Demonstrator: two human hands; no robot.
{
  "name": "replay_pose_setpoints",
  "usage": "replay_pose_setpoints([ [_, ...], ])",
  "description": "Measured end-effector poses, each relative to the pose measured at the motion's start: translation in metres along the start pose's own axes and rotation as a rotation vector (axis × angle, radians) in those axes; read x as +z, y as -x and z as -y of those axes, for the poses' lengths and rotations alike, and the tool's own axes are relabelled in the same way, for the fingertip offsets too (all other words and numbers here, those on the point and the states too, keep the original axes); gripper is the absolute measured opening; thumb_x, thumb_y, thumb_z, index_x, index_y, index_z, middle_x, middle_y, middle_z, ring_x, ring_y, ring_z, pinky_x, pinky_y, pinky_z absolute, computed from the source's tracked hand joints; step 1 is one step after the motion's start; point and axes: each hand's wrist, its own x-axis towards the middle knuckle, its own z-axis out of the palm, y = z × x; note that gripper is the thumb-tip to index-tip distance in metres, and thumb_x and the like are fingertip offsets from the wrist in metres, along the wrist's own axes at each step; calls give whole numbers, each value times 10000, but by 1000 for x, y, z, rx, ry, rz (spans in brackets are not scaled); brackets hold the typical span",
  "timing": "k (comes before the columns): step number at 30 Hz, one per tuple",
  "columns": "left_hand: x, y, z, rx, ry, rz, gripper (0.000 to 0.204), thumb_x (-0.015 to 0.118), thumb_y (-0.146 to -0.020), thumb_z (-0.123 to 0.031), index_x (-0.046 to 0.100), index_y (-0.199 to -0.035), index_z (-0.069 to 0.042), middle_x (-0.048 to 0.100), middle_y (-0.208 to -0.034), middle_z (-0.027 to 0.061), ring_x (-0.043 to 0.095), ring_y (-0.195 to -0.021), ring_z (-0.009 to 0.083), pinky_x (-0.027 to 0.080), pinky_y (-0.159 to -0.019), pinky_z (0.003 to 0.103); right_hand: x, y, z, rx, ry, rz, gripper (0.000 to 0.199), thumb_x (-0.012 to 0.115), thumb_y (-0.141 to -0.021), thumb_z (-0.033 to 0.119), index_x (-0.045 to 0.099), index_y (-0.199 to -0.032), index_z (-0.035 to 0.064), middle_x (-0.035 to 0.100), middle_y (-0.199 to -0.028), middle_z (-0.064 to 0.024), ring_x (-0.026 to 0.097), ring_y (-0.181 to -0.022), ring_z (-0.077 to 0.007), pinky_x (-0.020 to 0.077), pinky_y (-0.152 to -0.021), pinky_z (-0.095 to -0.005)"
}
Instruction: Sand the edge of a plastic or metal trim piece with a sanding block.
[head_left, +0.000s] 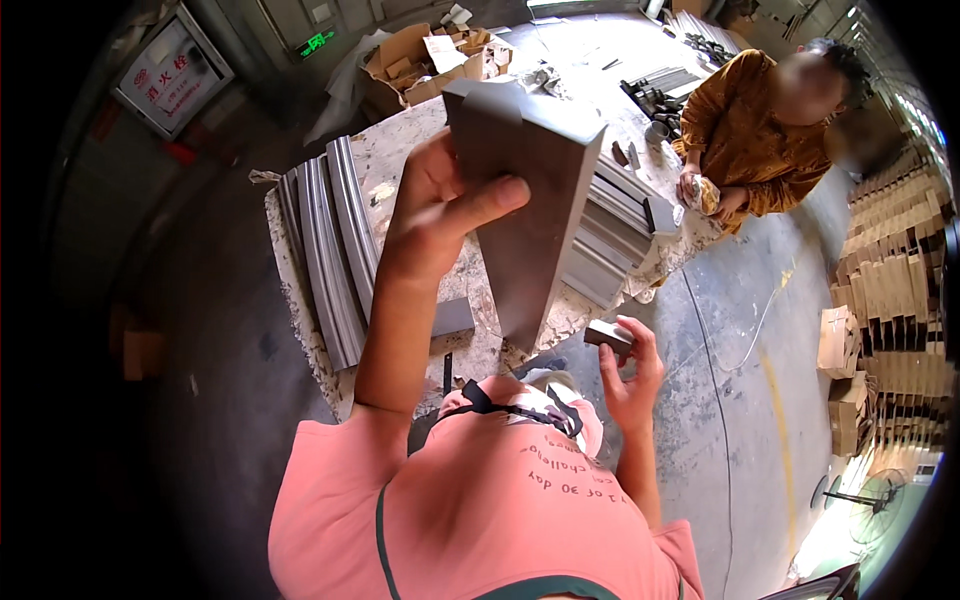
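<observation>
My left hand [440, 205] is raised over the table and grips a long, flat-sided grey bar [535, 220], its thumb lying across the near face. The bar stands tilted, with one end high and the other pointing down toward my apron. Lower and to the right, my right hand [636, 375] pinches a small grey rectangular block [608, 337] between thumb and fingers, apart from the bar. Under the raised bar is a worktable [385, 195] with a worn, pale cover. A short flat grey piece [453, 317] lies on its near part.
Long grey ribbed strips [335, 260] lie along the table's left side, and more strips [607, 235] lie right of the bar. A co-worker [765, 140] at the far right handles a small wrapped thing. Open cardboard boxes [405, 50] stand behind; stacked cartons [890, 290] line the right.
</observation>
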Motion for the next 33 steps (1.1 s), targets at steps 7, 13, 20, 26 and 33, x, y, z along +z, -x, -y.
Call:
replay_pose_setpoints([
  [7,-13,3,6,-37,19,114,462,791,-798,-92,608,-1208,14,689,-1115,50,620,-1039,113,464,-934,273,-1,10,-3,28,-46,-7,381,694,-848,15,594,-1215,45,674,-993,-95,561,-724,-137,449,-625,-268],
  [13,22,11,3,72,-183,-7,431,811,-777,-23,609,-1157,-7,689,-1068,51,638,-975,105,495,-870,264,-7,11,-10,114,-375,-142,308,606,-901,19,547,-1203,15,584,-1078,-68,597,-868,-115,482,-757,-249],
  [20,46,10,8,197,-393,-110,364,761,-830,-9,552,-1128,-20,678,-1062,58,648,-969,106,518,-838,268,-11,-3,18,68,-492,-189,300,604,-922,46,524,-1209,13,577,-1063,-80,607,-856,-126,503,-752,-257],
  [26,36,-3,19,264,-415,-187,411,759,-885,-136,569,-1223,1,694,-1071,70,665,-969,130,524,-841,275,-2,11,9,141,-509,-45,283,613,-920,28,533,-1190,8,582,-1085,-84,602,-886,-119,507,-762,-252],
  [33,26,-48,31,49,-160,161,332,761,-882,-143,654,-1165,-5,725,-1071,55,680,-928,117,526,-847,263,-9,22,-6,234,-568,-62,284,602,-934,38,527,-1207,10,582,-1089,-84,599,-895,-117,512,-766,-255],
])
